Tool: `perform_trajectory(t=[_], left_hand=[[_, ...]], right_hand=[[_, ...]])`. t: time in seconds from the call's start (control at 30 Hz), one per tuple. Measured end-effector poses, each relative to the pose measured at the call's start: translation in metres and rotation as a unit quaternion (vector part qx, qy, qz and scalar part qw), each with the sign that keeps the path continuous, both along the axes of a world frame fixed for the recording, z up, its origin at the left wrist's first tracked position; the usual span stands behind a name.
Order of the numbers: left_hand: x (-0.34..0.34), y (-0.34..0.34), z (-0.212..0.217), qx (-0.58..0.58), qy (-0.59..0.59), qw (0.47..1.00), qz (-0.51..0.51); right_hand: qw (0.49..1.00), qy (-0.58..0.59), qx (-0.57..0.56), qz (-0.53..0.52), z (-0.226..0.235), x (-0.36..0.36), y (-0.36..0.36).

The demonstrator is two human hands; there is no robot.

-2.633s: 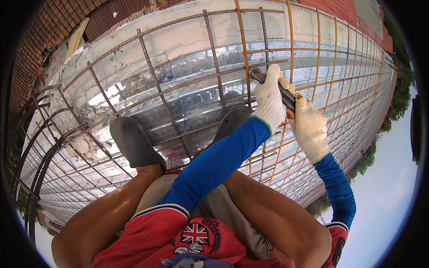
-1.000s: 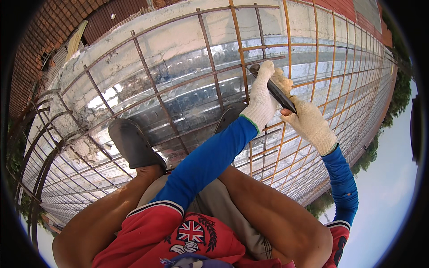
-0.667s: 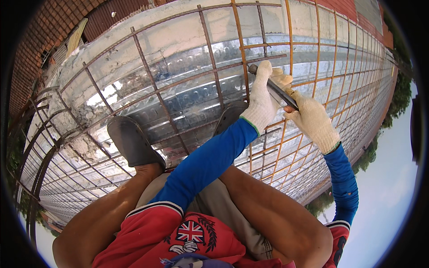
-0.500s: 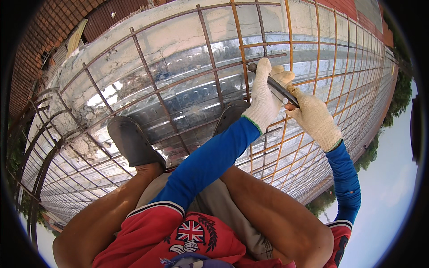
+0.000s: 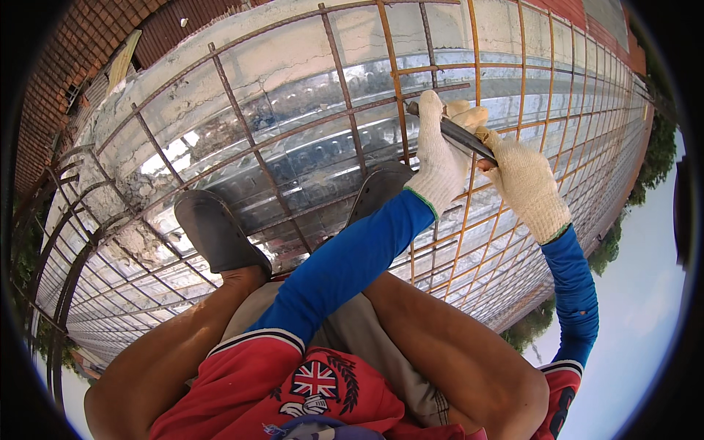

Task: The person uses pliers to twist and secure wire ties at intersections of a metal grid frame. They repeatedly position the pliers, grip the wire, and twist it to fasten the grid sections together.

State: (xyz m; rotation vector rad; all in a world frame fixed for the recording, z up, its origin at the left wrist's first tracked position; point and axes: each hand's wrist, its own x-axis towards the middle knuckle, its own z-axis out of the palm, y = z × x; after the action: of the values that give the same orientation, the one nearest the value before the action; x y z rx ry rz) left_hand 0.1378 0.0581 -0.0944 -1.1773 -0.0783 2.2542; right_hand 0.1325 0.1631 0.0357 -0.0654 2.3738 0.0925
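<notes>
My left hand (image 5: 444,165), in a cream knit glove with a green-edged cuff, closes round a dark metal hand tool (image 5: 467,138). The tool's small knobbed end pokes out left of my thumb, close to a rusty upright bar. Its other end runs into my right hand (image 5: 529,189), gloved alike, with the fingers curled round it; a bare fingertip shows through the glove. The tool's exact kind is unclear, since both hands cover much of it. Beneath my hands spreads a grid of rusty rebar (image 5: 357,150).
Ribbed shiny metal decking (image 5: 315,180) lies under the rebar, beside a pale concrete edge (image 5: 301,40). My dark clogs (image 5: 220,231) rest among the bars. Bent bars (image 5: 70,275) rise at the left, with a tiled roof (image 5: 51,95) beyond. Loose bar ends stick out near my hands.
My right hand has shifted slightly right and down along with its forearm. My left hand has tilted a little, and more of the tool's shaft shows between the hands.
</notes>
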Motion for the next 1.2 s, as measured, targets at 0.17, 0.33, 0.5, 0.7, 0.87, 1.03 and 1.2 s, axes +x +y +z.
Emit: perform_trajectory(t=[0.17, 0.33, 0.5, 0.7, 0.87, 1.03, 1.2], left_hand=[[-0.002, 0.007, 0.002, 0.009, -0.002, 0.999, 0.032], [-0.003, 0.009, 0.004, -0.009, -0.015, 0.999, 0.028], [-0.007, 0.016, 0.008, -0.053, -0.030, 0.998, 0.027], [-0.007, 0.012, 0.003, 0.018, -0.013, 0.998, 0.051], [-0.006, 0.012, 0.002, 0.035, -0.021, 0.997, 0.064], [-0.006, 0.010, 0.006, 0.025, -0.035, 0.996, 0.080], [-0.006, -0.004, 0.008, 0.029, -0.010, 0.999, 0.013]], right_hand=[[0.999, -0.003, 0.039, 0.034, -0.005, -0.003, 0.003], [0.983, 0.043, 0.119, 0.132, -0.004, 0.000, -0.017], [0.978, -0.012, 0.147, 0.148, -0.012, -0.009, -0.003], [0.973, 0.002, 0.088, 0.211, -0.001, -0.037, 0.002], [0.974, 0.028, 0.074, 0.213, -0.003, -0.027, 0.001], [0.977, 0.005, 0.080, 0.200, -0.001, -0.027, -0.004], [0.994, -0.086, -0.019, 0.064, -0.011, -0.040, 0.020]])
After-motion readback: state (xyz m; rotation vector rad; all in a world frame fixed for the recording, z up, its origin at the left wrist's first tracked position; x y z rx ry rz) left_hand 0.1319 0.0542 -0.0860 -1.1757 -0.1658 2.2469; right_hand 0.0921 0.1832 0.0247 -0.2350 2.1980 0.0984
